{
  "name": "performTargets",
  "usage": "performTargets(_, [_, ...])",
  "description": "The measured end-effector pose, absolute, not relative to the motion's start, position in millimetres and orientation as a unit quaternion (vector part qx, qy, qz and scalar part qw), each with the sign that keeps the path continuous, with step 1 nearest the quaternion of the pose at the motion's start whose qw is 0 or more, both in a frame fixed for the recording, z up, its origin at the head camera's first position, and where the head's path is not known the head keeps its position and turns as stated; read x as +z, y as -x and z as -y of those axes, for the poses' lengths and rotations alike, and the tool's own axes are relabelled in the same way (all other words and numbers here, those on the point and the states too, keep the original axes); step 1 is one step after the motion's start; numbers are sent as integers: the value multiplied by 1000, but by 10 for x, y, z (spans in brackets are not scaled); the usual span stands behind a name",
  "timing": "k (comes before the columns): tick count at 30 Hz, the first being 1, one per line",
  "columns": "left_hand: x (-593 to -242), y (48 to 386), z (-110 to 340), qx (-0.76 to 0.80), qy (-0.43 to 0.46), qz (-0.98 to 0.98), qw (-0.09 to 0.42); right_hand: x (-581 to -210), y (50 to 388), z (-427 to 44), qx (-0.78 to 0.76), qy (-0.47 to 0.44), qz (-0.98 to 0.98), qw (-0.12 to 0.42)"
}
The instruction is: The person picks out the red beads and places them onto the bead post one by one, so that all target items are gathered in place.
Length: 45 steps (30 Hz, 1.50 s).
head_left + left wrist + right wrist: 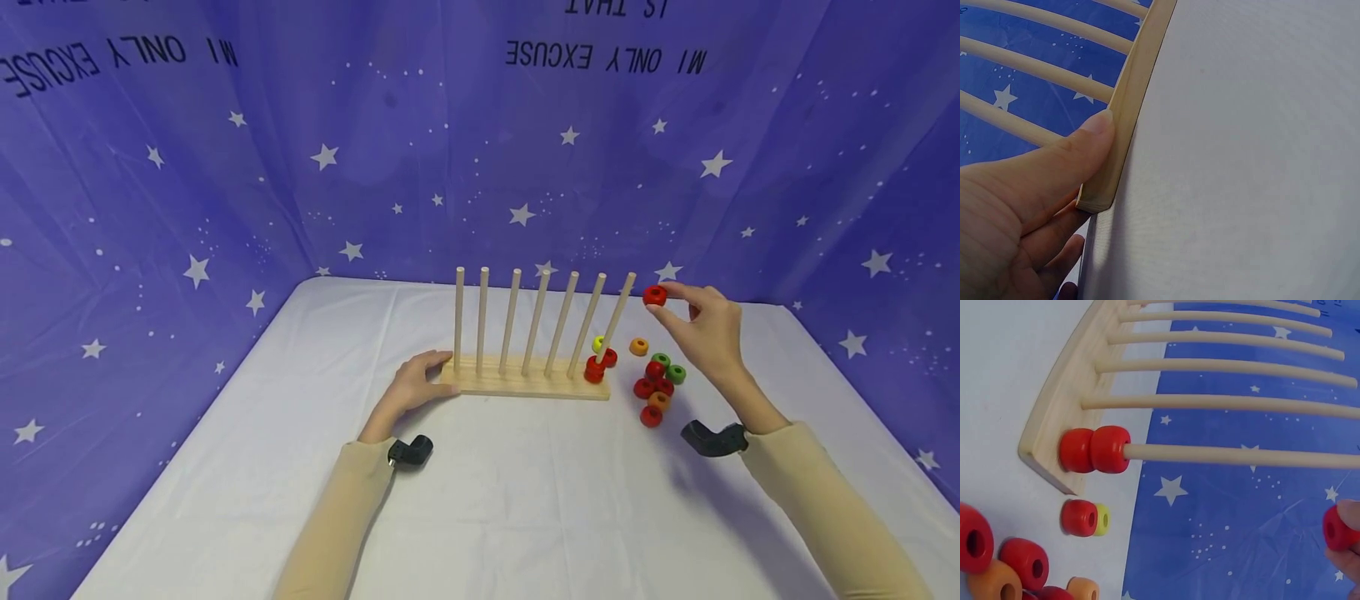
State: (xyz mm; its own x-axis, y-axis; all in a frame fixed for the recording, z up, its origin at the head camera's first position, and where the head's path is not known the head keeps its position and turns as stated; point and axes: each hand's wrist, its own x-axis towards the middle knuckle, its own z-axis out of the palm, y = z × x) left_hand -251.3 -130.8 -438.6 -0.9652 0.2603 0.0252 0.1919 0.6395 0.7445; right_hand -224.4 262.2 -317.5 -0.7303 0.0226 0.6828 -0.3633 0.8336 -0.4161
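A wooden peg stand (525, 384) with a row of several upright dowels rests on the table. My left hand (411, 385) grips its left end, the thumb (1094, 134) along the front edge and the other fingers round the end. Two red beads (1094, 450) are stacked at the bottom of the rightmost peg (617, 317). Between thumb and fingertips, my right hand (708, 333) pinches a red bead (655, 296) in the air, just right of that peg's top and apart from it. In the right wrist view only the fingertips of this hand show.
Loose red, green and orange beads (651, 416) lie in a cluster right of the stand. A yellow bead (597, 343) and a red bead (610, 357) sit close behind its right end. A purple star-printed cloth (450, 167) hangs behind the white table (510, 500).
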Motion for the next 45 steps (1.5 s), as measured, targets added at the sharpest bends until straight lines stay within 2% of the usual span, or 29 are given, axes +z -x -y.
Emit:
performTargets(7, [-4404,2518,1310,414,-120,-901,42,-3080,2238,-2529,310,-96,859,396])
performTargets(21, [-4396,2525,1307,412,-124,-902,37,-2975,2247,-2435,362,-109,823,424])
performTargets(45, [-4387,2509,1311,403,-127,-905,38,-2933,2264,-2301,381,-128,821,406])
